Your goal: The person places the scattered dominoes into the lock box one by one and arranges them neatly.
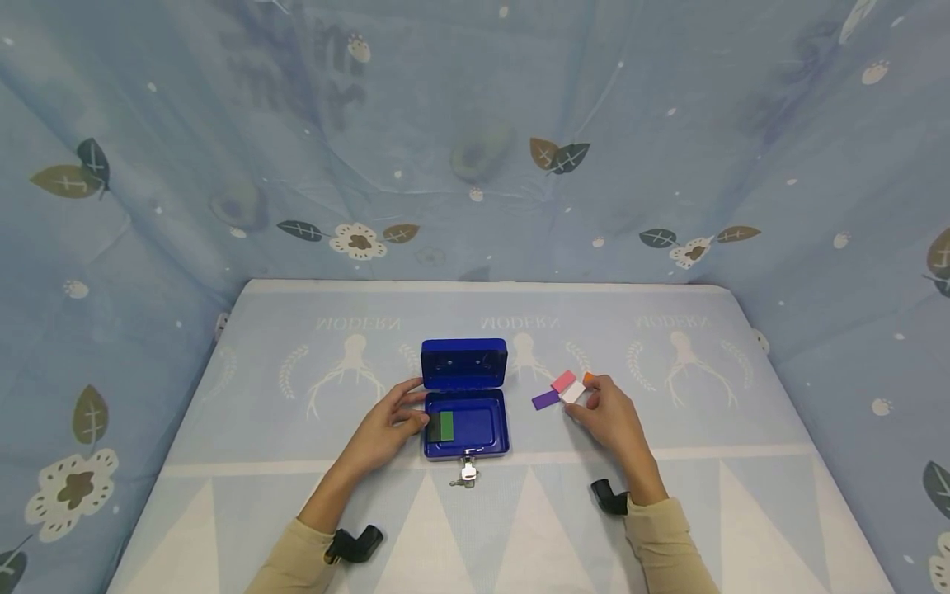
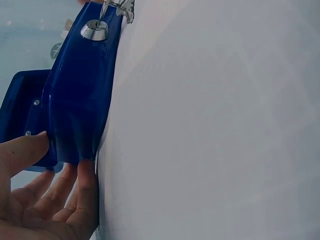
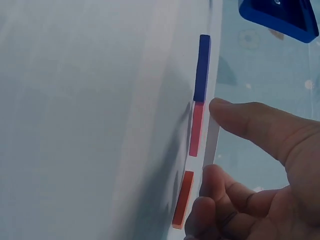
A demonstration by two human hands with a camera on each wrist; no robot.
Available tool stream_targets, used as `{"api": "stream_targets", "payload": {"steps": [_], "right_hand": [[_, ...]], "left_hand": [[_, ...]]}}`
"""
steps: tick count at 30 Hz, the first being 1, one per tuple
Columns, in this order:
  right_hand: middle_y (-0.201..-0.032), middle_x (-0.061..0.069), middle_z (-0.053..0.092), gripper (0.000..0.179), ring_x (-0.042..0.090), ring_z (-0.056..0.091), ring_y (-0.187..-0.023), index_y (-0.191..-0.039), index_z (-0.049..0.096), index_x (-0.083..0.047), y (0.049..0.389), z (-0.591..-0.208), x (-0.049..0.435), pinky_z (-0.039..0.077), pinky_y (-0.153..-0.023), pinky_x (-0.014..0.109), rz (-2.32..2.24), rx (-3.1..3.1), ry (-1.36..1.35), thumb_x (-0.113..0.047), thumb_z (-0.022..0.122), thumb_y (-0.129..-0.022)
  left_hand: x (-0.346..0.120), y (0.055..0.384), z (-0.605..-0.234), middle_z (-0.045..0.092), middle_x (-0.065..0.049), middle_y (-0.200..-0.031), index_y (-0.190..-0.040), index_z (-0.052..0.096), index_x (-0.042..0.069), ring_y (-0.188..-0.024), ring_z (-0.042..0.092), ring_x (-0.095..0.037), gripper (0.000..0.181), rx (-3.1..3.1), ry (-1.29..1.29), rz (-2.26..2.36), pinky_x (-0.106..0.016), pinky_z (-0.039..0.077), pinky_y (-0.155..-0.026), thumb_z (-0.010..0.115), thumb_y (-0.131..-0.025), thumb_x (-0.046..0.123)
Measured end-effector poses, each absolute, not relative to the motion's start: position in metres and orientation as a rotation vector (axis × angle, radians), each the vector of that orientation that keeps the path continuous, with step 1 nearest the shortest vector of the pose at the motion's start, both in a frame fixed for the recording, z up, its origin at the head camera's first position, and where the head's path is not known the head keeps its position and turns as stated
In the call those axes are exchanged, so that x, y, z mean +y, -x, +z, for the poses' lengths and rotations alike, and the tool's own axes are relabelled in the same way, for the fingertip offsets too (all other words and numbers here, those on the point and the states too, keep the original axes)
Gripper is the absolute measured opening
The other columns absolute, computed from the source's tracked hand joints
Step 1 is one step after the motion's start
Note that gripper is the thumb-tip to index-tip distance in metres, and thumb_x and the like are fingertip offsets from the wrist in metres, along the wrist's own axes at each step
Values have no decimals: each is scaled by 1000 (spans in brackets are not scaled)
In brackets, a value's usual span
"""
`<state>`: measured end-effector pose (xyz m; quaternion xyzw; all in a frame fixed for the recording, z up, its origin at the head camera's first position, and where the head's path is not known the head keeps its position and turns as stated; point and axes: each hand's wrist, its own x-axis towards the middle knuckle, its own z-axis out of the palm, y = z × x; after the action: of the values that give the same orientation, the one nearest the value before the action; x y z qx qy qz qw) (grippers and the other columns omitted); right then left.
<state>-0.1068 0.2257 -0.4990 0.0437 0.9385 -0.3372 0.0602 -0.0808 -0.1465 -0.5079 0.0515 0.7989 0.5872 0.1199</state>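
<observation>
Blue box: sitting open on the surface point(image 1: 742, 511), a bit left of the middle, lid point(image 1: 464, 363) flipped back toward the far edge. Lock point(image 2: 95, 33) with keys point(image 2: 128, 10) is on the near side.
Left hand point(image 1: 382, 429): steadying the box point(image 1: 478, 425), thumb at the rim, fingers against its left wall.
Right hand point(image 1: 610, 410): got the white block point(image 1: 573, 393) pinched, fairly narrow grip, right of the box.
Loose blocks: purple point(image 1: 545, 400), pink point(image 1: 563, 380) and orange point(image 1: 589, 377) around my fingertips, orange closest to the right edge.
Already inside: dark block point(image 1: 434, 427) and green block point(image 1: 447, 426), side by side along the left wall.
</observation>
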Motion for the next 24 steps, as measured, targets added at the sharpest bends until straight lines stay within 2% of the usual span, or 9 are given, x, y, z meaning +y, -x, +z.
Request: {"api": "stream_targets", "payload": {"steps": [8,20,24], "right_hand": [[-88,7,59,52,24,52,-78,-125,58,0,104,-495,222,41,-72,37,-1141,2817,-50,-21,81,-84],[-87,5,58,47,18,47,-62,-122,61,-8,101,-491,208,38,-55,30,-1252,2767,59,-16,84,-81],[-85,5,58,47,18,46,-62,-120,62,-7,100,-489,201,38,-55,28,-1263,2764,100,-15,85,-80]], "left_hand": [[-146,80,-507,58,-17,-137,-151,43,11,-113,64,-31,59,2365,-159,1692,-46,52,-91,66,-97,11],[-148,81,-507,58,-14,-138,-152,42,16,-114,63,-29,60,2341,-131,1691,-47,51,-93,67,-97,11],[-148,80,-508,57,-14,-139,-151,42,17,-114,63,-29,60,2339,-130,1692,-47,51,-93,67,-97,12]]}}
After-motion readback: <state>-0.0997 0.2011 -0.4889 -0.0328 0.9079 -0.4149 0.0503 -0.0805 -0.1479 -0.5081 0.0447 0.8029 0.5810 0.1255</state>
